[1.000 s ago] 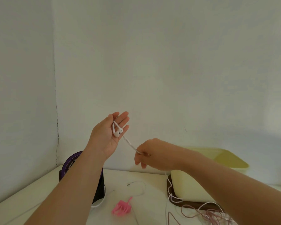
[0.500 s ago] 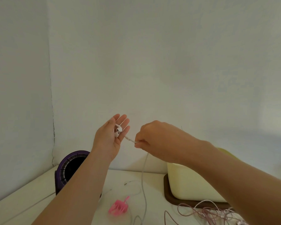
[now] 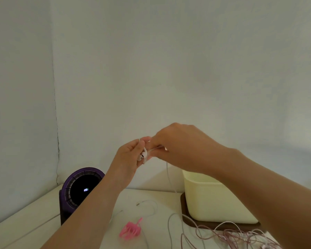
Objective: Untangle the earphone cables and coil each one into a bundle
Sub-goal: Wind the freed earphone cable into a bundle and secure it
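With coiling seemingly just beginning, the left hand [image 3: 128,157] is gripping the white earbuds [image 3: 143,155], the right hand [image 3: 180,148] is pinching their cable [image 3: 167,172], and the pink tangle [image 3: 230,234] is lying unsorted.

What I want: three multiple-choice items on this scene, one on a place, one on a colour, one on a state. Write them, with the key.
1. The pink hair clip lies: A) in a hand; B) on the table, between the fan and the pink cable tangle; C) on the fan.
2. The fan's housing is: A) purple; B) green; C) white.
3. The white earbuds are: A) on the table; B) dangling free; C) gripped in the left hand.
Key: B, it lies on the tabletop; A, a purple ring frames the dark grille; C, that hand curls round them.
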Tool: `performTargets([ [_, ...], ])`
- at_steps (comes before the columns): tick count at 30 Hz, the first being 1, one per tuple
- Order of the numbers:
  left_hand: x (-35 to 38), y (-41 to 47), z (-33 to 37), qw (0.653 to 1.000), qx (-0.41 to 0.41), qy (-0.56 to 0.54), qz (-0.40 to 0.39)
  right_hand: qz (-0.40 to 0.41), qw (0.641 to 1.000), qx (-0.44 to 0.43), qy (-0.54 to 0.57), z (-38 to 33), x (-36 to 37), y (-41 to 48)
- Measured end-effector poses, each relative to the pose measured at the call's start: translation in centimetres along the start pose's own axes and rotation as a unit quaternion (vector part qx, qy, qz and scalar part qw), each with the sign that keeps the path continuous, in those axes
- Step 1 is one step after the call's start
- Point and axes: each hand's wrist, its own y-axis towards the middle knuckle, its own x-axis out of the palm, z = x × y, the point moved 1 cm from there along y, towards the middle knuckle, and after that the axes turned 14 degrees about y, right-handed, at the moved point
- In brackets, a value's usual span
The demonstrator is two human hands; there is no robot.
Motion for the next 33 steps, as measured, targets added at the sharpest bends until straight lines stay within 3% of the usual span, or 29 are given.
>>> performTargets([
  [10,1.2,-2.0,0.9,0.988,0.014,-0.012,-0.152,0.112,0.985,0.031,0.124,3.1,-0.7,1.1],
  [18,1.3,-2.4,1.7,0.984,0.038,0.004,-0.172,0.156,0.974,0.051,0.159,4.6,-0.3,1.5],
  [24,0.5,-2.7,2.2,0.983,0.015,0.003,-0.183,0.156,0.942,0.085,0.286,6.3,0.0,1.7],
  [26,0.2,-2.7,2.4,0.982,-0.011,-0.048,-0.183,0.153,0.892,0.107,0.411,7.4,0.3,1.6],
  [27,0.1,-2.7,2.5,0.979,-0.027,-0.09,-0.18,0.152,0.836,0.113,0.515,7.9,0.5,1.5],
  [30,-0.3,-2.6,3.0,0.953,-0.06,-0.236,-0.181,0.155,0.598,0.159,0.77,9.5,1.7,1.4],
  [31,-0.4,-2.5,3.2,0.94,-0.061,-0.278,-0.186,0.144,0.555,0.187,0.798,10.1,2.4,1.2],
  [32,-0.5,-2.4,3.5,0.929,-0.059,-0.313,-0.19,0.119,0.545,0.21,0.803,10.6,3.1,1.0],
  [33,-0.7,-2.3,3.7,0.92,-0.055,-0.339,-0.188,0.09,0.564,0.227,0.789,11.2,3.9,0.7],
])
